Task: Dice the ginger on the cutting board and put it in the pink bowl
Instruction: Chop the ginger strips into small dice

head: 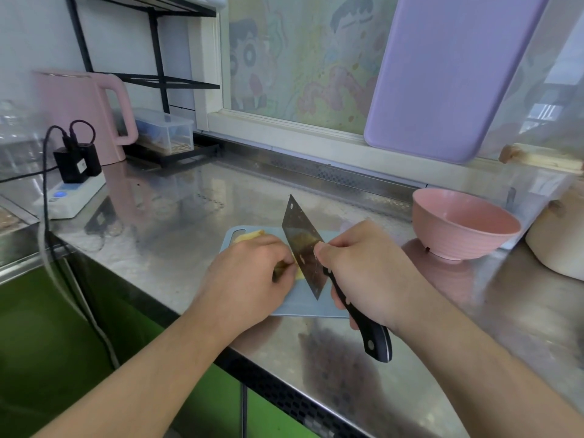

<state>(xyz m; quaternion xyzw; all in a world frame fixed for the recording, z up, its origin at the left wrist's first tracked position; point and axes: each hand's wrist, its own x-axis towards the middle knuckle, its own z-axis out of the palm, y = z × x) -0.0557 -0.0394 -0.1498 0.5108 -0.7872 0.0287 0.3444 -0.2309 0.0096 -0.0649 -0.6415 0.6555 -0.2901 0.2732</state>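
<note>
Steel counter (363, 374) bears blue cutting board (300, 306), pink bowl (463, 227), pink kettle (79, 115), perhaps a scale (72, 197)

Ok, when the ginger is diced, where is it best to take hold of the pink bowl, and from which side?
Probably by the rim of the pink bowl, coming from above on the near left side. The bowl stands upright with its mouth open and nothing near that edge, and the foot is narrow, so a lower hold seems less steady.

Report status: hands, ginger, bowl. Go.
Left hand pinning ginger on board. Right hand gripping cleaver, blade on ginger. Pink bowl looks empty, path clear.
</note>
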